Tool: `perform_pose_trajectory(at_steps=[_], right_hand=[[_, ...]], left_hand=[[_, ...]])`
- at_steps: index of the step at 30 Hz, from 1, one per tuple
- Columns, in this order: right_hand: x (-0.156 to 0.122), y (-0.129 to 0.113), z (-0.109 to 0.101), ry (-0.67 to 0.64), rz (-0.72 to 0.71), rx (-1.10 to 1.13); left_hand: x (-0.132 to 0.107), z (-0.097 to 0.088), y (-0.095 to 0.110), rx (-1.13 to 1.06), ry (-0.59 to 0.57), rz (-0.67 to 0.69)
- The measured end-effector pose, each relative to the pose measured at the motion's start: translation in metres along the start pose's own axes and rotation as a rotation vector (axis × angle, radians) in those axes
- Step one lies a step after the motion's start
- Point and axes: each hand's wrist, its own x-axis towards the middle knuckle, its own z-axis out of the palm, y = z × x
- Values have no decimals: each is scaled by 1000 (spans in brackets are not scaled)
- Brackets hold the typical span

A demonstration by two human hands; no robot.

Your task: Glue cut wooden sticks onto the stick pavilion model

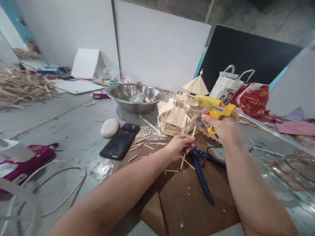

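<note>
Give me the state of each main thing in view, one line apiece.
Glue gun: held in the right hand, pointing leftward.
Stick: pinched in the left hand, tilted.
Wooden model: standing.
Pliers: lying down, handles spread.
Phone: lying flat, dark.
Bowl: upright, partly filled.
White bag: standing, handles up.
Purple power strip: white plug in it.

I've got a black rectangular smartphone (120,141), white rounded case (109,127) just beside it, round stainless-steel basin (135,107) behind, clear plastic scraps (139,98) inside. Right: white handled bag (225,86) beside red printed bag (253,100). Left: purple plastic box (43,156), tangled beige strip pile (22,87) farther back.
</note>
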Motion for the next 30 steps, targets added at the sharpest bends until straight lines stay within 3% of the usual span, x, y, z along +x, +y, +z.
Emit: perform_pose_trajectory(at_steps=[6,10,12,17,22,26,30], right_hand=[[-3,-3,0,-16,-18,22],[-2,-2,-5,-39,-42,44],[-1,-2,-6,-37,-62,34],[0,-6,-7,-13,-96,27],[-1,-11,-6,31,-58,21],[-1,-10,-6,55,-53,15],[-2,-7,-6,46,-62,-4]], left_hand=[[-21,1,9,712,-80,-23],[-45,-23,37,1254,-91,138],[-55,-40,54,1408,-42,129],[-74,-85,88,1642,184,56],[-79,-124,96,1797,468,16],[-77,-139,91,1833,468,-9],[-77,-141,89,1810,448,-28]])
